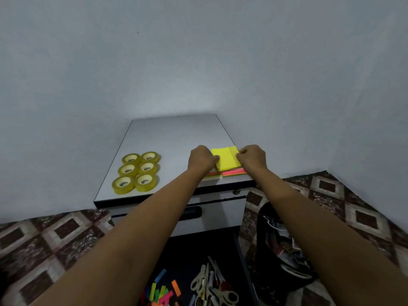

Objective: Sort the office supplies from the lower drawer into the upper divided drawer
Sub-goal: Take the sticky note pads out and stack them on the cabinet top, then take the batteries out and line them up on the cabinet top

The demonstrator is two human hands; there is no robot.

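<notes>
Against a pale grey wall, a grey table (176, 138) carries six yellowish tape rolls (138, 172) at its left. Near its right front edge, a yellow sticky-note pad (226, 160) lies on pink and orange pads (234, 172). The left hand (202, 159) and right hand (252, 156) pinch its opposite sides, fingers (239, 155) curled against the paper.

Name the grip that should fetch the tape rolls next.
Left. The tape rolls lie on the left side of the cabinet top, nearest the left grip. The right grip sits beyond the yellow pad that both hold, and would likely have to cross over the left grip.
</notes>
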